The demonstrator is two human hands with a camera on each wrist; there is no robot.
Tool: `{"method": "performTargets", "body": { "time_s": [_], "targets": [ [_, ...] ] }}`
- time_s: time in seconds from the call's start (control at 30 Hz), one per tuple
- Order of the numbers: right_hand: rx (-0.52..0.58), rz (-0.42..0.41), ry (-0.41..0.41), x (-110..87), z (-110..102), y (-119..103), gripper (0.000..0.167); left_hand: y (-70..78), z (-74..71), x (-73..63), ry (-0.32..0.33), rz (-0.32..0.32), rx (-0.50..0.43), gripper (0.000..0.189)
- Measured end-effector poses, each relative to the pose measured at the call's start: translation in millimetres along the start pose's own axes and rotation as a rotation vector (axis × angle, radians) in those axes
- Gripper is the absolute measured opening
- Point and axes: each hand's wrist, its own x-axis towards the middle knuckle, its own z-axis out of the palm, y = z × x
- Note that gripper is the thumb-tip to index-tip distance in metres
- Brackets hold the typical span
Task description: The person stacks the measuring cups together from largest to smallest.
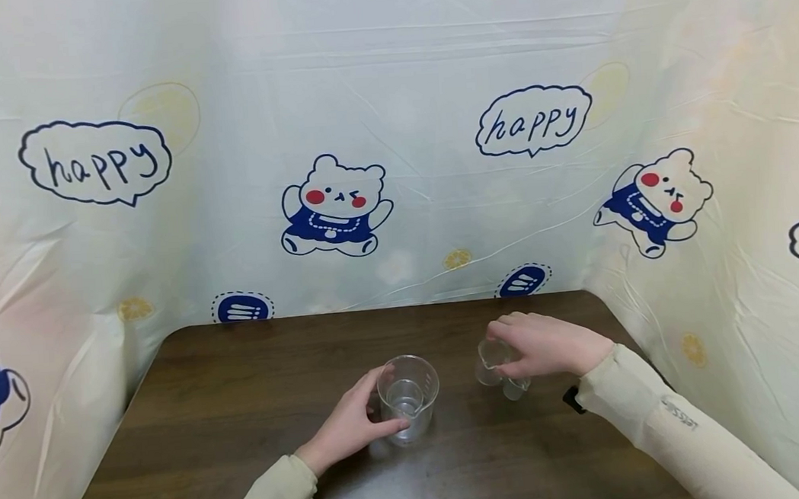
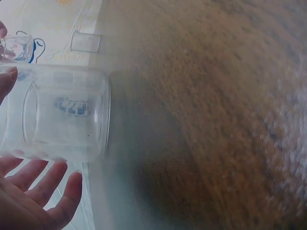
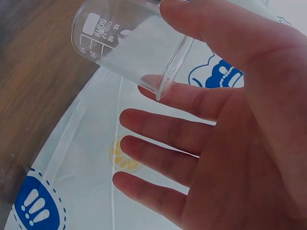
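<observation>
My left hand [image 1: 351, 420] grips a large glass beaker [image 1: 426, 412], thumb on the near side and fingers along the left. Inside it stands a smaller beaker [image 2: 62, 115], seen through the clear wall. Farther right, my right hand [image 1: 546, 343] pinches a small 50 ml beaker [image 3: 120, 43] near its rim between thumb and index finger. The other three fingers are spread away from the glass. In the left wrist view, this held beaker is raised above the table. Another small beaker [image 2: 86, 42] stands on the table below the right hand, partly hidden by it in the head view.
A dark brown wooden table [image 1: 256, 380] lies under both hands. Behind it and along its sides hangs a pale printed curtain [image 1: 431, 202] with bears and lettering, meeting the table's back edge.
</observation>
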Motion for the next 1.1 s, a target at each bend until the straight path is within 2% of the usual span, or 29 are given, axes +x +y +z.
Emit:
{"method": "performTargets", "body": {
  "time_s": [0.63, 1.1],
  "targets": [
    [0.007, 0.02, -0.044, 9.9, -3.6, -9.8, 0.035, 2.9, -1.5, -1.2, -0.012, -0.001, -0.003, 0.088],
    [-0.034, -0.024, -0.032, 19.5, -2.0, -14.4, 0.034, 0.7, -1.4, -0.8, -0.01, 0.003, 0.011, 0.088]
  ]
}}
